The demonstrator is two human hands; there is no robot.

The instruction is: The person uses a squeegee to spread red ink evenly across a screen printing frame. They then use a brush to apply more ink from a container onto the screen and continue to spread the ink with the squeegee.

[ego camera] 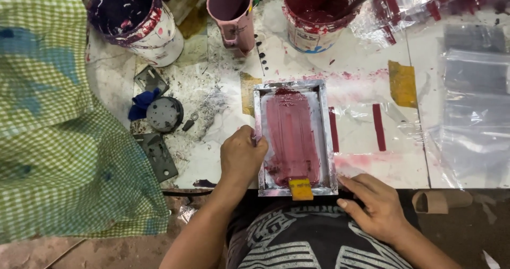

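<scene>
Ink-pulling looks finished: left hand (241,157) grips the small printing frame (295,139) at its nine o'clock edge, right hand (374,205) rests loosely open, holding nothing, at five o'clock (yellow squeegee (301,189) parked at six), so lifting the frame squarely off the surface (366,51) seems next.

left hand (241,157) knuckles up, right hand (374,205) flat, fingers together

1. Printing frame (295,139): small rectangular metal-edged screen, lying flat at the near edge of the tabletop, long side running away from the person.
2. Its mesh is coated with dark pink-red ink.
3. Yellow squeegee (301,189): rests at the frame's near edge, partly overhanging it.
</scene>
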